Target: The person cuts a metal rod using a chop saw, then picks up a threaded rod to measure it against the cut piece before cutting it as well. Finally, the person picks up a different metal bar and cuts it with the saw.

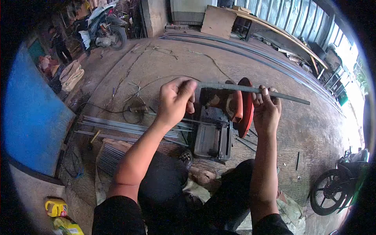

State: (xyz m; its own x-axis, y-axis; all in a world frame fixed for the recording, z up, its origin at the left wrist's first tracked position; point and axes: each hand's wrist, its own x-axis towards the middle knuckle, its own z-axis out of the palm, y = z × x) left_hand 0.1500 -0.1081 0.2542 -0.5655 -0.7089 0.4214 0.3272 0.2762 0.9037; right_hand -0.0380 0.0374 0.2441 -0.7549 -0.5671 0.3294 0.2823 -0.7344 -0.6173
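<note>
My left hand (175,98) pinches the left end of a threaded metal rod (223,85) between thumb and fingers. The rod is grey and ribbed with thread along its left part, smooth toward its right tip. My right hand (268,111) grips the rod right of its middle, palm turned up. It is held nearly level, tilting slightly down to the right. Below and behind it stands a cut-off saw with a red disc guard (246,107) and a dark grey base (206,141). The rod hides part of the saw's top.
Several metal bars (117,126) lie left of the saw, near a bundle of rods (111,158). Long pipes (250,55) stretch across the back floor. A motorcycle (105,31) stands back left, another wheel (331,192) at right. A blue panel (33,117) and yellow jug (56,207) are at left.
</note>
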